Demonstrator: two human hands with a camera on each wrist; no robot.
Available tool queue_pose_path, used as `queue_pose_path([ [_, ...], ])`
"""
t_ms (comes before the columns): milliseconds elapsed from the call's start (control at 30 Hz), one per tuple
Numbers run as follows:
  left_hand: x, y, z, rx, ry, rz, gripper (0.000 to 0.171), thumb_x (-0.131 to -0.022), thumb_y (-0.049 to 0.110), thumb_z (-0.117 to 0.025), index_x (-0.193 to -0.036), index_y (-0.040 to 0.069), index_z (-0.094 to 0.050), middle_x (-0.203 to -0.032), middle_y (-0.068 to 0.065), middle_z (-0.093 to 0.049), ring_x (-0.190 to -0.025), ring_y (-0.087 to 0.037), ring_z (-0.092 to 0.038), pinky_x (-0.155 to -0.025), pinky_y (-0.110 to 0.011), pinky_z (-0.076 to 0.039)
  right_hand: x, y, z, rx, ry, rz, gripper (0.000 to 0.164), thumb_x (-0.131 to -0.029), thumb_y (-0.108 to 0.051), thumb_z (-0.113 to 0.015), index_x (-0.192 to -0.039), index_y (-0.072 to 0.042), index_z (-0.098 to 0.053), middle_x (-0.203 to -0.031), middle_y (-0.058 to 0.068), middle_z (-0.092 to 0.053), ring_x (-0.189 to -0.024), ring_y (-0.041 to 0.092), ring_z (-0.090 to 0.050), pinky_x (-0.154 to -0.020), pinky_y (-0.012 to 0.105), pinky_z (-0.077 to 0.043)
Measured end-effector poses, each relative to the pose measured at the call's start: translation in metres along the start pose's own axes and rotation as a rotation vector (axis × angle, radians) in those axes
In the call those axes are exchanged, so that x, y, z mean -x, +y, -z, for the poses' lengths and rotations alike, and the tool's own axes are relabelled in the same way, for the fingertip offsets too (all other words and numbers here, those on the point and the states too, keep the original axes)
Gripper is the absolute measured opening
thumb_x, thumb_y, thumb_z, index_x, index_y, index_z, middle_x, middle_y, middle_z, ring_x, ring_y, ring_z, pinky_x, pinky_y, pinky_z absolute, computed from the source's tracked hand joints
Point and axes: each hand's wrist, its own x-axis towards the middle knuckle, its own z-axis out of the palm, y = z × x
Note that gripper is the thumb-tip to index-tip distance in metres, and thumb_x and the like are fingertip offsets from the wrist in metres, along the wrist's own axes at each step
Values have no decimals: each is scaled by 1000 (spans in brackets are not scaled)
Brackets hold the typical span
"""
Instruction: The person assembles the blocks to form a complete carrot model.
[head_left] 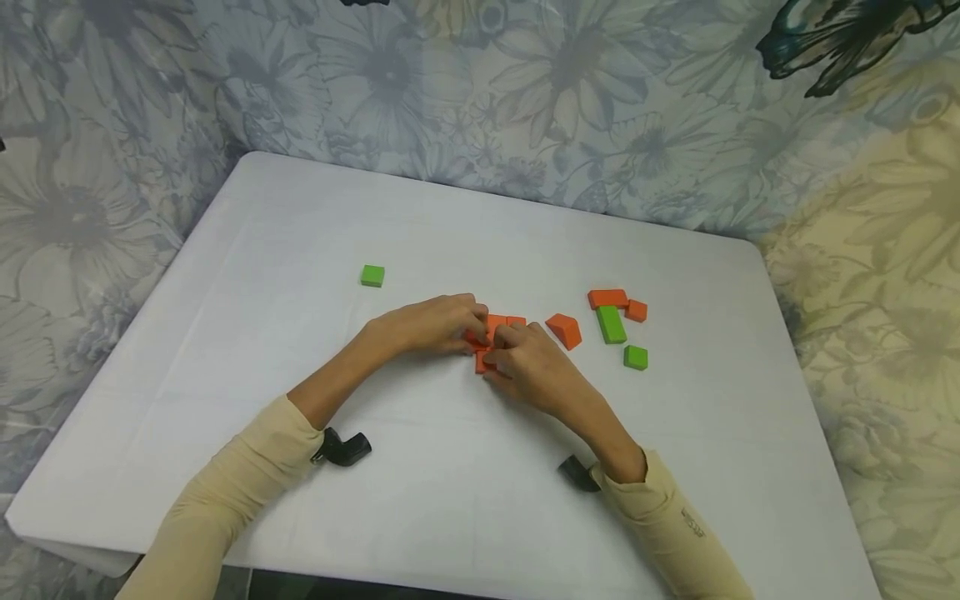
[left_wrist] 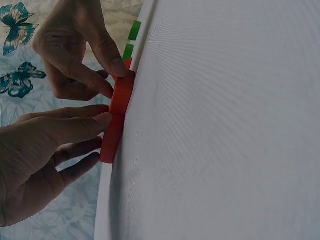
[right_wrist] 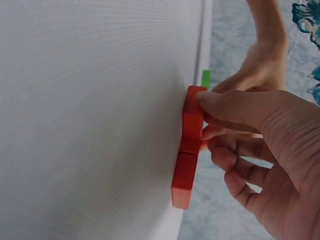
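Observation:
Several orange blocks [head_left: 497, 322] lie close together at the middle of the white table, partly hidden by both hands. My left hand [head_left: 435, 325] holds an orange block [left_wrist: 113, 142] at the cluster's left side, its thumb on the near face and fingers behind. From the right, my right hand [head_left: 542, 367] pinches another orange block [left_wrist: 122, 96] between thumb and fingers. The two held blocks touch in the left wrist view. In the right wrist view, a further orange block [right_wrist: 184, 175] stands at the near end of the row.
An orange wedge [head_left: 564, 331] lies just right of the hands. Beyond it are an orange bar [head_left: 607, 298], a small orange cube [head_left: 637, 311], a green bar [head_left: 611, 325] and a green cube [head_left: 636, 357]. Another green block [head_left: 372, 276] sits at the back left.

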Motion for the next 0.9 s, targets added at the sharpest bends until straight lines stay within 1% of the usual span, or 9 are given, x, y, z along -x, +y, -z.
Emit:
queue_pose_path([
  [200,0,0,0,-6,-6,5,16,-93,13,-79,-109,16,-82,-104,2,-67,-99,-17,-56,-90,-29,-51,0,2,3,5,13,16,19,-83,-21,-90,-96,-9,-84,-89,1,-65,-76,15,-57,-70,28,-43],
  [333,0,1,0,-13,-10,7,17,-93,14,-80,-109,16,-81,-104,2,-67,-99,-18,-57,-89,-29,-51,2,11,14,-19,57,-27,21,-86,-19,-87,-101,-5,-80,-90,6,-67,-78,19,-57,-70,31,-48],
  [433,-1,2,0,-19,-8,0,19,-92,13,-80,-112,15,-82,-106,0,-69,-100,-19,-58,-91,-30,-53,7,27,30,-16,98,-130,23,-89,-13,-83,-107,-1,-78,-94,12,-70,-81,25,-60,-72,35,-52],
  [500,-1,2,0,-17,-9,-3,20,-93,13,-79,-113,14,-82,-108,-1,-70,-102,-20,-59,-93,-31,-54,14,42,42,12,128,-213,24,-90,-9,-80,-111,2,-77,-96,16,-71,-83,30,-63,-74,40,-55],
  [600,-1,3,0,-17,-9,-3,21,-93,12,-79,-114,13,-81,-110,-2,-71,-104,-21,-60,-94,-32,-54,31,69,56,77,174,-338,20,-91,-2,-75,-109,7,-76,-94,22,-71,-80,37,-64,-71,46,-55],
  [667,0,4,0,-20,-10,0,21,-93,11,-79,-114,12,-81,-110,-3,-71,-104,-22,-60,-95,-32,-54,44,87,62,118,173,-435,19,-92,1,-72,-108,11,-75,-93,26,-70,-78,40,-64,-69,50,-55],
  [733,0,4,1,-24,-12,0,21,-93,11,-79,-114,12,-81,-110,-3,-71,-104,-22,-60,-95,-33,-54,57,104,66,115,120,-538,20,-94,1,-68,-109,13,-74,-96,30,-69,-81,44,-64,-70,53,-55],
  [767,0,4,1,-26,-11,2,21,-93,12,-79,-114,12,-81,-110,-3,-71,-104,-22,-60,-95,-33,-54,63,111,67,112,72,-580,23,-96,-1,-67,-112,14,-73,-98,32,-68,-83,45,-64,-72,55,-56],
  [900,-1,4,1,-30,-14,6,21,-93,12,-78,-114,13,-81,-109,-3,-70,-103,-22,-60,-94,-33,-54,79,134,71,-6,-216,-731,39,-103,-12,-61,-130,16,-63,-109,36,-61,-89,42,-58,-78,53,-53],
])
